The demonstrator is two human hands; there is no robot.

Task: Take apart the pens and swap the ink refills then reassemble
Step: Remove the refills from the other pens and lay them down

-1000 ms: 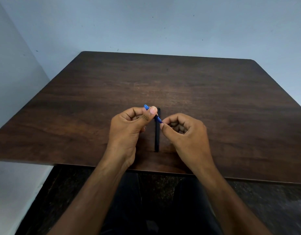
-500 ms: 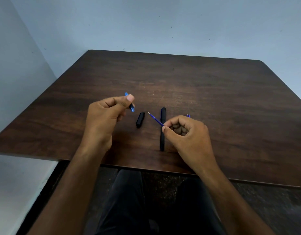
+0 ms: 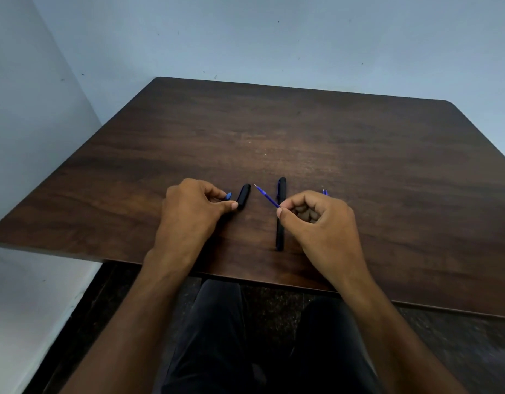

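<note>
Blue refill [image 3: 267, 196] pinched in my right hand [image 3: 316, 223], left hand [image 3: 191, 209] clasping the blue barrel piece [image 3: 228, 196]; I'd set both down well apart on the table [image 3: 359, 155].

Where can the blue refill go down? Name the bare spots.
Bare wood: the whole far half of the table beyond the pens, the left side outside the left hand, and the right side past the blue tips. Crowded: the near centre, where the black cap, the black pen and the right hand with its refill cluster.
</note>
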